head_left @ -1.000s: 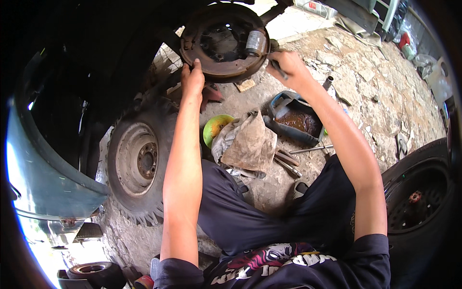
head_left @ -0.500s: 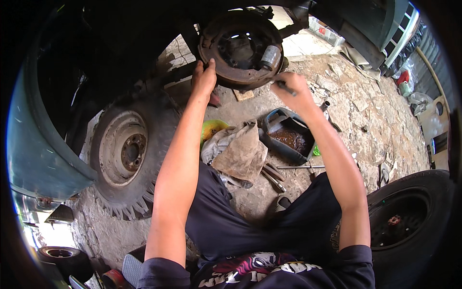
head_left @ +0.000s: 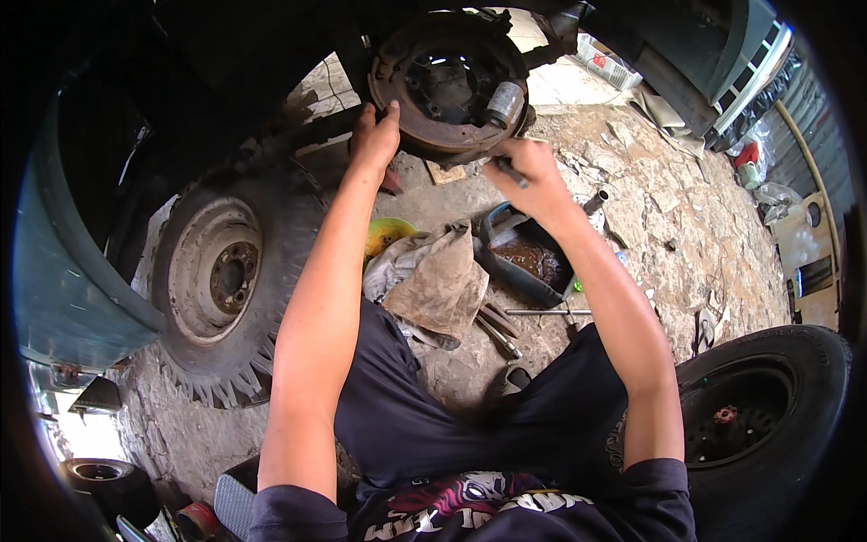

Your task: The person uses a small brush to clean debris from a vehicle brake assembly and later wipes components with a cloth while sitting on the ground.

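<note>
A round rusty brake drum or plate (head_left: 424,134), dark in its centre, hangs under the vehicle at the top. My left hand (head_left: 375,135) holds its lower left rim, thumb up on the face, other fingers partly hidden behind. Just below the lower right rim, my right hand (head_left: 531,179) is closed round a dark-handled hand tool (head_left: 512,172); its working end is hidden, so I cannot tell which kind it is. A grey cylinder with a dark end (head_left: 506,103) sits against the right side of the round part.
Between my legs and the round part lie a dirty rag (head_left: 440,285), a yellow-green bowl (head_left: 386,233), a cut-open container of dark liquid (head_left: 533,262) and several metal tools (head_left: 498,332). A big wheel (head_left: 212,271) stands left; another tyre (head_left: 768,397) lies right.
My right hand has shifted a little left with the tool, closer under the round part's lower rim. My left hand keeps its place on the rim. The whole view has moved slightly.
</note>
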A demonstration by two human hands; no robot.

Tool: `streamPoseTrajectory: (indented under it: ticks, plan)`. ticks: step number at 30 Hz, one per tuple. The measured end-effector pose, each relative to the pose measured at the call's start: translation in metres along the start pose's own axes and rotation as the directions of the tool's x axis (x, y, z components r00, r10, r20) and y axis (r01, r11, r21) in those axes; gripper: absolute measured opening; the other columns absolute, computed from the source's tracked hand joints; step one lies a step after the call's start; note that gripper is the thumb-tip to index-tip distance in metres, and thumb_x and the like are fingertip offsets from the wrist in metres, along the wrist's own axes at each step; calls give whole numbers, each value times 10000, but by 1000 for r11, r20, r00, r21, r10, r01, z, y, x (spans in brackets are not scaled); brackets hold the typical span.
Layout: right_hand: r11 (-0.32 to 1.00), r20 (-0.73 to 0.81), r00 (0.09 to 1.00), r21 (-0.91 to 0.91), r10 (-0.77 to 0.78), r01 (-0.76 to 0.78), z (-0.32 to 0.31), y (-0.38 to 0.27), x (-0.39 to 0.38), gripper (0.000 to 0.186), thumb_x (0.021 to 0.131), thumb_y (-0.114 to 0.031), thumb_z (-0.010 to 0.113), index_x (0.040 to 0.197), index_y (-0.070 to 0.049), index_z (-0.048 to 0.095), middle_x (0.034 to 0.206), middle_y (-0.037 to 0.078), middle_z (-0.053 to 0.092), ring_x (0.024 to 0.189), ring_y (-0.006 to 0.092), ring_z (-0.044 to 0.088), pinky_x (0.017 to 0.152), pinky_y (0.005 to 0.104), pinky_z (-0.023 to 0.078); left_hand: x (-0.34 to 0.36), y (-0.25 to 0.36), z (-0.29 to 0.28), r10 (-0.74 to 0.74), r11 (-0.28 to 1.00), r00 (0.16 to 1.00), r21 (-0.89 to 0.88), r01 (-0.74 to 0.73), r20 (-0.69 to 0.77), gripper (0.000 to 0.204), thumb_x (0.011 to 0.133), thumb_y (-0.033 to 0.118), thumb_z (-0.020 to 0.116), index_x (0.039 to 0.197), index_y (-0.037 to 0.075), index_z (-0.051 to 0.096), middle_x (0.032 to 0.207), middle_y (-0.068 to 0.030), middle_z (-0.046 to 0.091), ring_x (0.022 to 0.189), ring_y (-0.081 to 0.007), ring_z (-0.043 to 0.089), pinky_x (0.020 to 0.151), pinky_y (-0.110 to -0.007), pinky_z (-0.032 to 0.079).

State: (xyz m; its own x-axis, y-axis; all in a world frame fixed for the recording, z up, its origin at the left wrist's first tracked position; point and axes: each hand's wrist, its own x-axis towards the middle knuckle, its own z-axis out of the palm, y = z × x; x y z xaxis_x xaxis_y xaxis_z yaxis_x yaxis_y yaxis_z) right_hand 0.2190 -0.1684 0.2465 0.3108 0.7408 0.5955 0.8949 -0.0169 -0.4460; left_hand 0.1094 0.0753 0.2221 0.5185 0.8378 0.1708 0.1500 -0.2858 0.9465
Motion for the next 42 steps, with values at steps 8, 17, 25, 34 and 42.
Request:
streamPoseTrajectory:
  ticks: [8, 17, 25, 34, 42]
  plan:
    - [979, -101, 977, -54, 189, -195, -25, 20, -2, 183, 756, -117, 715, 911, -19, 725, 748, 183, 681, 701, 299, 691, 653, 362, 536, -13, 16, 4, -5, 999, 999, 42, 6, -37, 752, 949, 473, 542, 1452, -60, 376, 1487, -266, 407, 1393, -351, 400, 1143, -368, 318]
    - [998, -5, 1000, 60, 14, -14, 10, -11, -10, 167, 790, -85, 660, 892, 38, 707, 751, 214, 674, 651, 286, 685, 618, 349, 533, -14, 15, 1, -59, 998, 997, 7, 59, -39, 750, 950, 457, 557, 1473, -42, 353, 1501, -253, 396, 1396, -339, 400, 1143, -365, 320]
    - [955, -143, 963, -159, 229, -251, -12, 12, -5, 156, 765, -212, 670, 775, -56, 680, 724, 145, 687, 736, 315, 676, 781, 508, 506, -13, 15, 3, -31, 999, 999, 15, 31, -22, 744, 949, 453, 558, 1463, -49, 366, 1486, -258, 415, 1393, -345, 403, 1140, -368, 323]
    - [964, -3, 965, -32, 263, -263, 2, -7, -9, 196, 804, -186, 662, 928, -67, 758, 791, 174, 714, 851, 299, 700, 953, 468, 440, -14, 15, 1, -22, 998, 999, 52, 24, -38, 752, 955, 462, 544, 1464, -58, 356, 1502, -258, 392, 1403, -342, 388, 1149, -366, 309]
    - [946, -40, 990, -291, 139, -144, -13, 2, -8, 184, 791, -163, 652, 914, -69, 752, 805, 165, 711, 837, 346, 679, 827, 486, 452, -6, 5, 3, -44, 999, 999, 10, 44, 1, 765, 956, 474, 537, 1469, -60, 345, 1510, -260, 377, 1416, -339, 368, 1158, -369, 296]
